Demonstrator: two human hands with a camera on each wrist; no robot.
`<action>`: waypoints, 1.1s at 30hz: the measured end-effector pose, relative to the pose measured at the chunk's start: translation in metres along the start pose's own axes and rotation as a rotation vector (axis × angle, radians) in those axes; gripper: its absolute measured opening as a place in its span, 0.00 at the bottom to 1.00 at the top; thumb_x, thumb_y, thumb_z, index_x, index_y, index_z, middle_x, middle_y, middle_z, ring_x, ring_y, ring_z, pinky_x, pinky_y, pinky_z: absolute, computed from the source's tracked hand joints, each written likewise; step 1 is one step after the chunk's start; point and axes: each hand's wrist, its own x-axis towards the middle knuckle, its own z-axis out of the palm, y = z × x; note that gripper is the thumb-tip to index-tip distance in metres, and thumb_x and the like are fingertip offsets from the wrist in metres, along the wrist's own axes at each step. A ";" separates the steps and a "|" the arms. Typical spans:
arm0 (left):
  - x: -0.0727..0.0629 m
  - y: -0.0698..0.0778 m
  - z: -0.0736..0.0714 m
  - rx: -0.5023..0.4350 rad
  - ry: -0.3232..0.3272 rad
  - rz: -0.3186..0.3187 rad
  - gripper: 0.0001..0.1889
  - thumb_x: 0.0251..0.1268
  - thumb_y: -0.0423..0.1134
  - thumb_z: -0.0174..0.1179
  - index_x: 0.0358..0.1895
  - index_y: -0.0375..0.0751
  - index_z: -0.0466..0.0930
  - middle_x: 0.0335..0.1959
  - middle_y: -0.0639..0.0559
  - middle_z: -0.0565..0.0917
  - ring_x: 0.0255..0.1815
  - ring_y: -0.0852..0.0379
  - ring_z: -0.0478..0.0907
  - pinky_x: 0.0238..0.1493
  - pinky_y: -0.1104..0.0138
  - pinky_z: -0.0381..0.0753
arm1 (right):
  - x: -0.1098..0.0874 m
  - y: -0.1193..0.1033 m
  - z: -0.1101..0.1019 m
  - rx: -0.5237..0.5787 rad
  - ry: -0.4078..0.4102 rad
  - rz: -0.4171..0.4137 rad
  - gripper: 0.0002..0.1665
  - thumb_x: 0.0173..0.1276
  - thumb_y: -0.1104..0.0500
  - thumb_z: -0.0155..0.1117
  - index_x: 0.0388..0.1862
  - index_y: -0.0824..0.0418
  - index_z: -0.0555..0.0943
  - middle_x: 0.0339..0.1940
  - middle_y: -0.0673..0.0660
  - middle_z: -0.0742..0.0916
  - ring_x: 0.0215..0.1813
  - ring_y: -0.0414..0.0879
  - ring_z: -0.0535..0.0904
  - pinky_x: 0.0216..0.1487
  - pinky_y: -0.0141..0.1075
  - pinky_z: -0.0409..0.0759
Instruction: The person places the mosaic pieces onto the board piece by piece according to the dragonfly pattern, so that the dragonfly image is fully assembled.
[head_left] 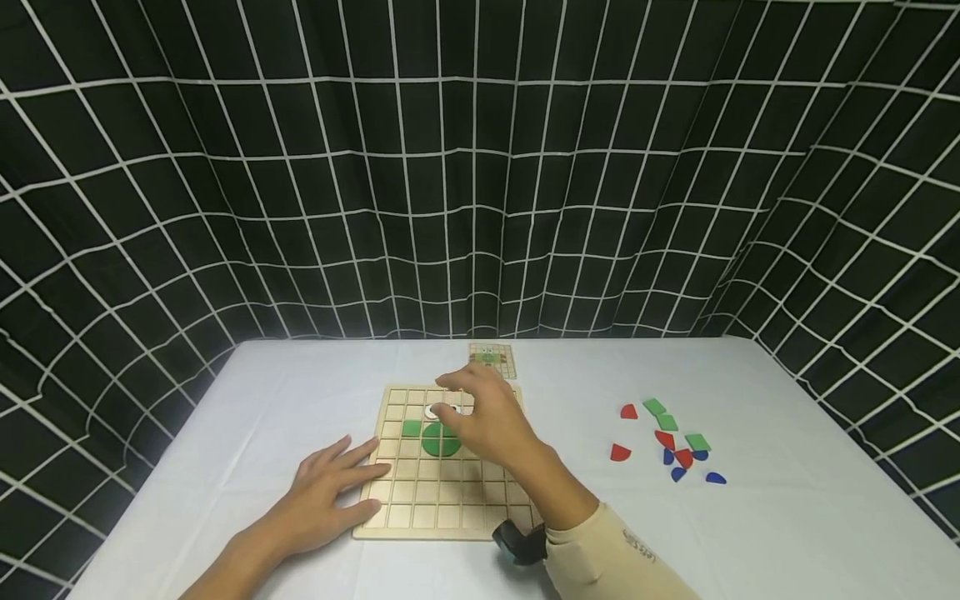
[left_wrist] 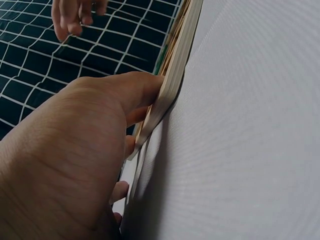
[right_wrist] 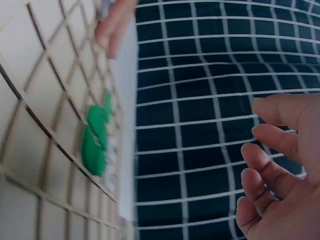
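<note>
A square wooden grid board (head_left: 427, 492) lies on the white table. My left hand (head_left: 330, 492) rests at its left edge with fingers spread; in the left wrist view the thumb touches the board's side. Over the board's upper right hovers my right hand (head_left: 487, 417), thumb and fingers apart, nothing between them. Beneath it, green round pieces (head_left: 435, 442) form a disc on the grid, beside a green square (head_left: 411, 428). White eye pieces (head_left: 430, 411) sit above the disc, partly hidden by the right fingers.
To the right lie loose red pieces (head_left: 620, 452), green pieces (head_left: 654, 407) and blue pieces (head_left: 716, 478). A small pattern card (head_left: 504, 354) lies behind the board. Black gridded cloth (head_left: 480, 167) surrounds the table. A dark wrist device (head_left: 521, 543) hangs under the right wrist.
</note>
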 end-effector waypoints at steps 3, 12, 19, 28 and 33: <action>0.000 -0.001 0.001 0.006 0.002 -0.002 0.22 0.55 0.56 0.62 0.55 0.65 0.77 0.69 0.58 0.67 0.72 0.40 0.54 0.66 0.41 0.45 | -0.006 -0.002 -0.015 -0.001 0.048 -0.029 0.17 0.57 0.53 0.69 0.47 0.51 0.82 0.46 0.48 0.83 0.56 0.46 0.75 0.55 0.46 0.73; 0.002 -0.003 0.002 0.009 0.011 0.010 0.21 0.54 0.56 0.62 0.55 0.66 0.77 0.69 0.59 0.66 0.72 0.41 0.55 0.66 0.43 0.46 | -0.028 0.010 -0.056 -0.037 0.151 -0.105 0.19 0.54 0.55 0.71 0.46 0.54 0.83 0.42 0.46 0.83 0.49 0.42 0.74 0.47 0.41 0.74; -0.001 -0.003 0.004 0.007 0.003 -0.012 0.21 0.54 0.56 0.62 0.54 0.68 0.77 0.69 0.60 0.66 0.73 0.41 0.54 0.66 0.42 0.46 | -0.047 0.032 -0.085 -0.075 0.265 -0.105 0.19 0.51 0.60 0.73 0.45 0.56 0.83 0.41 0.48 0.83 0.49 0.43 0.74 0.46 0.43 0.73; -0.002 -0.003 0.006 0.010 0.004 -0.012 0.22 0.55 0.57 0.61 0.55 0.68 0.76 0.69 0.61 0.65 0.73 0.42 0.53 0.66 0.43 0.45 | -0.058 0.051 -0.126 -0.135 0.387 -0.075 0.19 0.52 0.65 0.70 0.46 0.60 0.82 0.43 0.53 0.83 0.49 0.42 0.71 0.41 0.37 0.69; 0.000 -0.002 0.002 0.012 -0.007 -0.028 0.22 0.55 0.57 0.61 0.55 0.67 0.76 0.70 0.61 0.65 0.73 0.42 0.53 0.66 0.41 0.45 | -0.059 0.062 -0.141 -0.141 0.428 -0.003 0.20 0.55 0.64 0.68 0.49 0.59 0.82 0.45 0.55 0.83 0.47 0.44 0.72 0.41 0.39 0.68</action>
